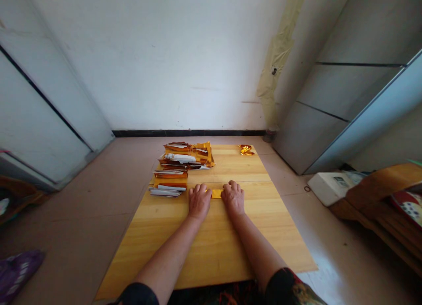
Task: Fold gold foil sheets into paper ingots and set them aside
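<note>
A small strip of gold paper lies on the wooden table, stretched between both hands. My left hand is closed at its left end, with the thumb on the edge and the fingers curled. At the other end, my right hand is curled the same way, thumb and fingers on the paper. Parts of the strip are hidden under the fingertips. Left of my left hand stand stacks of folded gold and white paper, with a further bundle behind them.
A crumpled piece of gold foil lies at the far right corner of the wooden table. Beyond the table is a white wall. A grey cabinet and a white box stand to the right. A purple bag is on the floor at left.
</note>
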`<state>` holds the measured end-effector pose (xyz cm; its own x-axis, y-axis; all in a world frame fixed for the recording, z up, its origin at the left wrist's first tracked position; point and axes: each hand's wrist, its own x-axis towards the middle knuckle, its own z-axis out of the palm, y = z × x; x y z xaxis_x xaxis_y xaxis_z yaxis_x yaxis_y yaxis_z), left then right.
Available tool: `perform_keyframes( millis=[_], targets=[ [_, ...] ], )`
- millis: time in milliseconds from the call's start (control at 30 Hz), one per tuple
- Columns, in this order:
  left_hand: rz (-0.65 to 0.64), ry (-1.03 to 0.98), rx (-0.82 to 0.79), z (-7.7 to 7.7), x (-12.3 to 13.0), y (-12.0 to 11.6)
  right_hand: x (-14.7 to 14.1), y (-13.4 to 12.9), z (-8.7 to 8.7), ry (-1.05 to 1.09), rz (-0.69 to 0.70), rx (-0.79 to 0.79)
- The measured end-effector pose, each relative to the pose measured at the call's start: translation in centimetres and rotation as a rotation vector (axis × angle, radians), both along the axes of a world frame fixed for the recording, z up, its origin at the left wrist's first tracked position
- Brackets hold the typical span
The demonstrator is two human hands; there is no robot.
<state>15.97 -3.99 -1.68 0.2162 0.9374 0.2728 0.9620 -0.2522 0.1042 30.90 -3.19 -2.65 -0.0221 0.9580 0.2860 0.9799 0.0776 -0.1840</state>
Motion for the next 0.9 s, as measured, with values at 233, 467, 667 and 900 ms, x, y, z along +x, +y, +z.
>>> perform_keyframes(
  millis=[233, 467, 667, 900],
  targets=[
    [-0.166, 0.062, -0.054, -0.7, -0.4, 0.8, 0.3, 0.9, 0.0, -0.087, 0.200, -0.118],
    [-0.144, -0.179, -0.094, -1.1, -2.4, 0.6, 0.5, 0.6, 0.9, 0.036, 0.103, -0.198],
    [-0.042, -0.288, -0.156, -1.0, -2.5, 0.8, -1.8, -1.0, 1.7, 0.059, -0.134, -0.120],
    [-0.045, -0.275, -0.128, -1.0, -2.3, 0.6, -3.8, -1.6, 1.4, 0.072, -0.200, -0.048]
  ],
)
